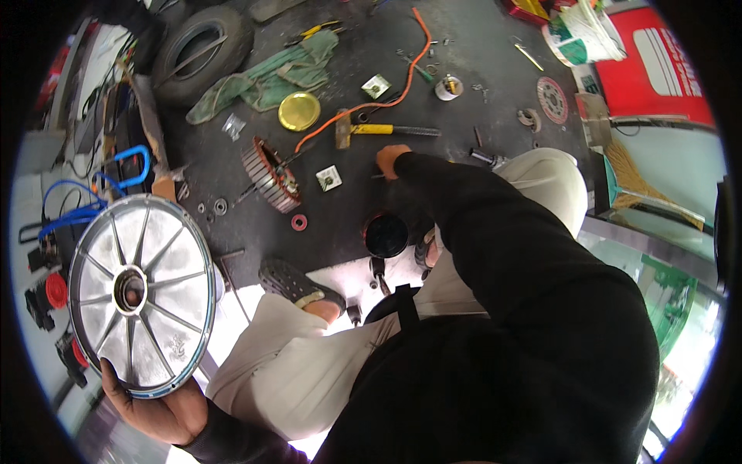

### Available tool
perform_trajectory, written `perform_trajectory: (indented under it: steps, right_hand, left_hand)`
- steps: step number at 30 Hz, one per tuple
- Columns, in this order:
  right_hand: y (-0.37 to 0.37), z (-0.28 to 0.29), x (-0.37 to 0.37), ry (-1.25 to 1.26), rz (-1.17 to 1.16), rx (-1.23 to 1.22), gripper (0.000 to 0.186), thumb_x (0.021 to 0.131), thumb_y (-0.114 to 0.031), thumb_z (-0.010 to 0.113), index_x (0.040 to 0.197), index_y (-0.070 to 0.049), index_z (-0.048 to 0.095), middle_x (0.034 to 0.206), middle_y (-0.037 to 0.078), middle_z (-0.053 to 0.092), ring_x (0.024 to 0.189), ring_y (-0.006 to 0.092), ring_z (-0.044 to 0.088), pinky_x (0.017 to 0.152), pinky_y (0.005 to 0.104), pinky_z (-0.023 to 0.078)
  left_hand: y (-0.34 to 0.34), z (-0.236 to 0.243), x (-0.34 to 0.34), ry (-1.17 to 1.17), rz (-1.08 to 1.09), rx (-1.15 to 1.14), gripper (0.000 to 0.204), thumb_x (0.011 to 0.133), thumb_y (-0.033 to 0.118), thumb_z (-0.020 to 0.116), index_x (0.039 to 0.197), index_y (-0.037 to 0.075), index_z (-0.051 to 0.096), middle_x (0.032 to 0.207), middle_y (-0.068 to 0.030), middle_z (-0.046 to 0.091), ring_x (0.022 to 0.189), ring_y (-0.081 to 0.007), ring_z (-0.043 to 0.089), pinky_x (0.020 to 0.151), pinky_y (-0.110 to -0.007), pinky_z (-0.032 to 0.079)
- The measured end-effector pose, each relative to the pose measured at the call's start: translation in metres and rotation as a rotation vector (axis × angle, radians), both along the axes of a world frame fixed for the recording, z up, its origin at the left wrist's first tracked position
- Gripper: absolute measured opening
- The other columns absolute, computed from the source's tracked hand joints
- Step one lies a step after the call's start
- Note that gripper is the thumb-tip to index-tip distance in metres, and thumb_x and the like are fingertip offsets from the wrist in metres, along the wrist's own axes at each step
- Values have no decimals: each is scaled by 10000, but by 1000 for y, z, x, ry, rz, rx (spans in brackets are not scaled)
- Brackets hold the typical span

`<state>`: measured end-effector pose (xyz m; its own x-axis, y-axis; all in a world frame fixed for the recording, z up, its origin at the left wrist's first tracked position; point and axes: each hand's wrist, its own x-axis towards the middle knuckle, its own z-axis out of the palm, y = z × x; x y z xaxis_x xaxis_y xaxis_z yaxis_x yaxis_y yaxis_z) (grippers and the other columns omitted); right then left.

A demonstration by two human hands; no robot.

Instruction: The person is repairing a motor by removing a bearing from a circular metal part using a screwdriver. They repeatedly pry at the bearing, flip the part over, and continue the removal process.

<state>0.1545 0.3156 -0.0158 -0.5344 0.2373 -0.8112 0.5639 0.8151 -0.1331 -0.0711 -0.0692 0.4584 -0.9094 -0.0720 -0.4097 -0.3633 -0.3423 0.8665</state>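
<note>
At the lower left my left hand (158,406) grips the rim of a round silver metal cover (166,259) with radial ribs and a bearing seat in its middle. Thumb in front, it holds the cover tilted up off the floor. Stretched forward, my right hand (393,161) is closed low over the dark mat, just below a yellow-and-black-handled hammer (372,130). A thin dark piece shows beside its fingers, too small to name. Left of that hand lie a motor stator (272,176) with copper windings and a small white square packet (328,179).
A dark round pot (386,235) stands between my feet. Around the mat (471,62) are an orange hose (410,73), a gold lid (299,111), a green cloth (270,81), a tyre (202,54), a brake disc (552,100) and a white bucket (581,35).
</note>
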Motion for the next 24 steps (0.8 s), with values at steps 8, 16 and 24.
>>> perform_trajectory:
  steps: [8, 16, 24]
  right_hand:
    - [14, -5, -66, 28, 319, 97, 425, 861, -338, 767, 1139, -19, 809, 1096, 178, 796, 999, 358, 774, 816, 517, 611]
    - [215, 52, -58, 342, -117, 304, 261, 727, -97, 735, 958, -30, 836, 1007, 244, 791, 953, 409, 781, 774, 531, 601]
    - [239, -4, 13, 184, -342, 445, 373, 950, -140, 616, 1273, 36, 674, 1245, 299, 719, 1213, 444, 701, 1004, 503, 579]
  left_hand:
    - [38, -7, 0, -43, -123, 33, 566, 1050, 314, 604, 1529, 19, 544, 1560, -172, 592, 1422, -344, 577, 1206, -560, 427]
    - [36, -21, 13, -60, -210, 48, 548, 1024, 309, 632, 1482, 15, 576, 1492, -155, 642, 1356, -338, 619, 1160, -541, 472]
    - [48, -35, 22, -5, -317, 127, 494, 1041, 274, 589, 1449, -4, 590, 1435, -164, 676, 1307, -340, 654, 1143, -526, 497]
